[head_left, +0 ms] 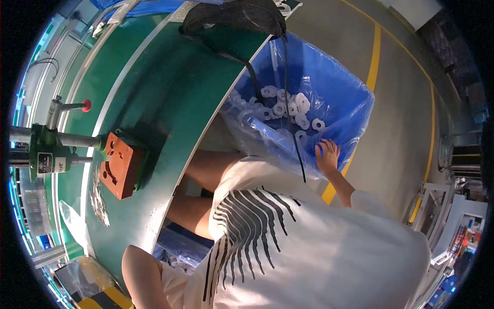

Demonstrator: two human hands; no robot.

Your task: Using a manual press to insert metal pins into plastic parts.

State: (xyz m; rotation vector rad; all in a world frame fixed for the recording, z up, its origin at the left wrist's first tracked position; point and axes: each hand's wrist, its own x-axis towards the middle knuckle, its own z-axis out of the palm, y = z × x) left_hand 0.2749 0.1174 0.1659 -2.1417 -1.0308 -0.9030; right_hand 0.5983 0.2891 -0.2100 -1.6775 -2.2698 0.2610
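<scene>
My right hand [327,158] hangs over the near right part of a bin lined with blue plastic [339,87]. Its fingers are stretched and slightly apart, and nothing shows in them. Several white ring-shaped parts [293,107] lie in a heap inside the liner, beyond my fingertips; the closest white ring [318,124] is apart from them. Of my left arm only a bent part is seen at the lower left, by the bench edge; the left hand is out of sight.
On the green bench [175,77] stands a lever press with a red-knobbed handle [86,106] and an orange-brown fixture block [119,166]. Thin metal strips [98,201] lie beside it. A black mesh bag [236,19] with hanging straps overlaps the bin. Yellow lines [374,56] mark the floor.
</scene>
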